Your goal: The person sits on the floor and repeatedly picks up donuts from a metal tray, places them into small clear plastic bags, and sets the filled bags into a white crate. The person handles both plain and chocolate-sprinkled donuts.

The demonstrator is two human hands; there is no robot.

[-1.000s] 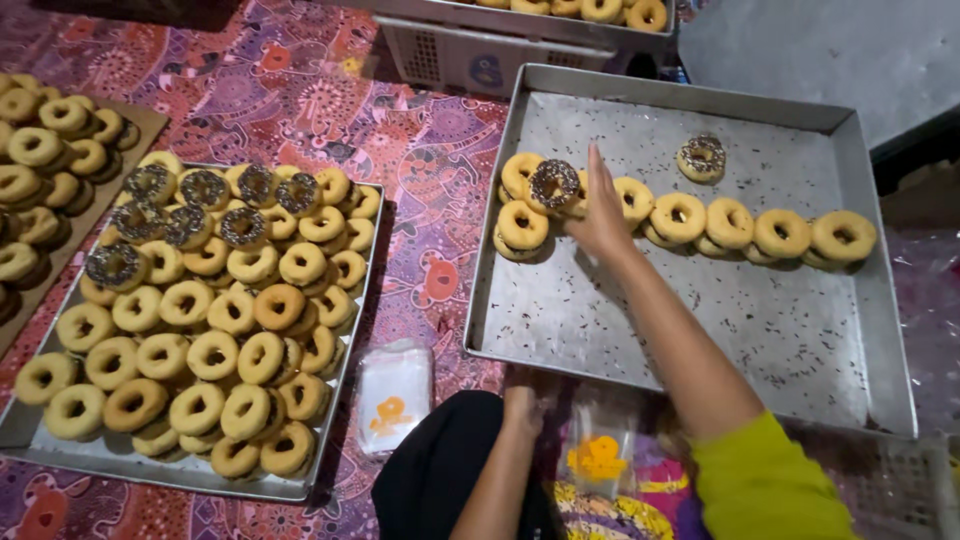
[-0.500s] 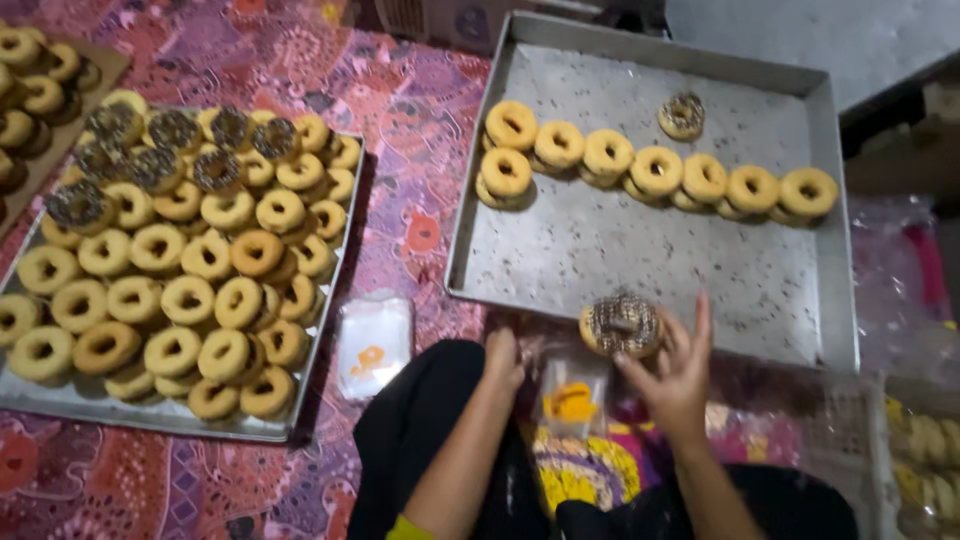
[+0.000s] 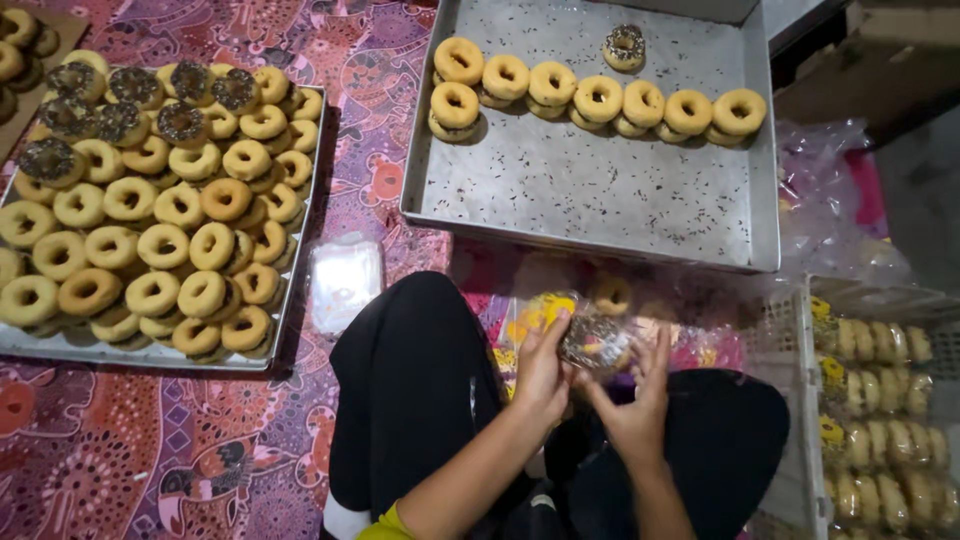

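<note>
Both grips closed: left hand [image 3: 541, 372], right hand [image 3: 637, 405] pinch clear bag [image 3: 590, 340]; doughnut inside blurred.

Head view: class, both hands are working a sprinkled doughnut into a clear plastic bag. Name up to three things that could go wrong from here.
1. The sprinkled doughnut sits only between the fingers of the left hand and right hand above the lap; it could slip out.
2. Squeezing the clear plastic bag may smear or shed the topping.
3. The loose doughnut lying by the knees could get knocked or crushed.
</note>
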